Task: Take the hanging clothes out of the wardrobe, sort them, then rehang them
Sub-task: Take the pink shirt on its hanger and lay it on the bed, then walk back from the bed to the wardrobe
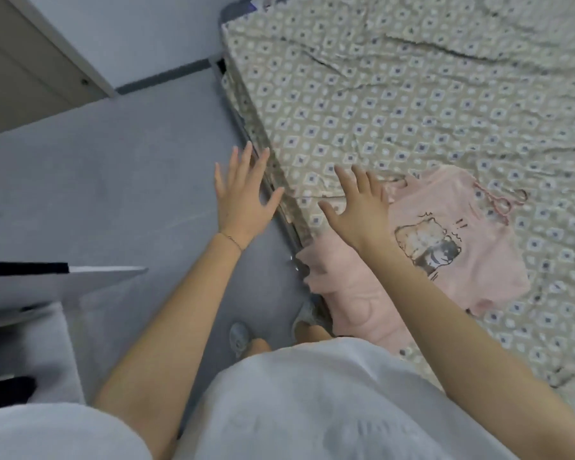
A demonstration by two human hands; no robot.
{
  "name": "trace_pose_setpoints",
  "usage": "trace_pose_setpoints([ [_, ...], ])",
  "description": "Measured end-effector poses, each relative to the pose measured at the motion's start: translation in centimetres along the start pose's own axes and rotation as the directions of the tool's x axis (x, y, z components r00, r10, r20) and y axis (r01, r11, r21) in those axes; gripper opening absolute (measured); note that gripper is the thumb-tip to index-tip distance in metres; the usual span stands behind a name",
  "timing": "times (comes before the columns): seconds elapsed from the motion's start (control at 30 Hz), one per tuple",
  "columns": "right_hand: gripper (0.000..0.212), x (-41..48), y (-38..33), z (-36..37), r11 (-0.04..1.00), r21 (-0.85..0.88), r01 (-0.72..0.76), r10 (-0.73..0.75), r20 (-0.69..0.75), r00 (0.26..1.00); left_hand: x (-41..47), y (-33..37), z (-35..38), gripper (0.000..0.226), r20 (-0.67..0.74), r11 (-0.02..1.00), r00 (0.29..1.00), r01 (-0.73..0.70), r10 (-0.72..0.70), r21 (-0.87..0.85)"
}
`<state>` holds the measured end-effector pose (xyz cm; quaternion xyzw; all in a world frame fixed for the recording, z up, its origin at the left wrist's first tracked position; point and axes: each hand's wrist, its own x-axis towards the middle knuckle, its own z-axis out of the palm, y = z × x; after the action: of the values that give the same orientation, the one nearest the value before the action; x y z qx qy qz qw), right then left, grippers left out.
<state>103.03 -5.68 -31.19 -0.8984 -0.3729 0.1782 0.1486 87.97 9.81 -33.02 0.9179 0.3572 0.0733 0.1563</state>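
Pink tee (pixel 445 247) on bed (pixel 412 94): soft, light, floppy; take by shoulders. Both hands' fingers (pixel 243 161) spread, holding nothing.

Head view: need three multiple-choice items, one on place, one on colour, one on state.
1. Where does the T-shirt lie?
A. on the floor
B. on the bed
C. in the wardrobe

2. What colour is the T-shirt?
A. pink
B. green
C. black

3. How are the left hand and right hand?
A. both gripping the T-shirt
B. both curled into fists
C. both open, holding nothing

Key:
1 B, it lies spread on the bed.
2 A, it is pale pink with a cat print.
3 C, the fingers on both are straight and spread.
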Motion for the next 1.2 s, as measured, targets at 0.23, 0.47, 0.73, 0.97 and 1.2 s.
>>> trace_pose_setpoints([
  [0.23, 0.070, -5.7, -18.4, 7.2, 0.926, -0.062, 0.373, -0.358, 0.174, 0.917, -14.7, -16.4, -7.1, 0.071, -0.138, 0.943, 0.935, 0.333, -0.328, 0.015],
  [0.47, 0.068, -15.7, -35.3, 15.6, 0.747, 0.003, 0.664, -0.621, 0.359, 0.697, -33.6, -28.0, -13.4, 0.069, -0.311, 0.771, 0.733, 0.637, -0.604, 0.004],
  [0.73, 0.067, -24.3, -49.0, 21.0, 0.417, 0.065, 0.907, -0.825, 0.445, 0.348, -46.9, -34.7, -18.2, 0.069, -0.428, 0.501, 0.424, 0.861, -0.798, -0.082],
  [0.97, 0.071, -27.3, -58.0, 23.8, 0.164, 0.110, 0.980, -0.860, 0.502, 0.087, -52.2, -37.9, -20.4, 0.069, -0.505, 0.298, 0.186, 0.943, -0.843, -0.150],
  [1.2, 0.074, -29.5, -67.3, 26.4, -0.032, 0.219, 0.975, -0.873, 0.468, -0.134, -54.7, -41.0, -24.0, 0.071, -0.548, 0.084, -0.057, 0.970, -0.834, -0.228],
])
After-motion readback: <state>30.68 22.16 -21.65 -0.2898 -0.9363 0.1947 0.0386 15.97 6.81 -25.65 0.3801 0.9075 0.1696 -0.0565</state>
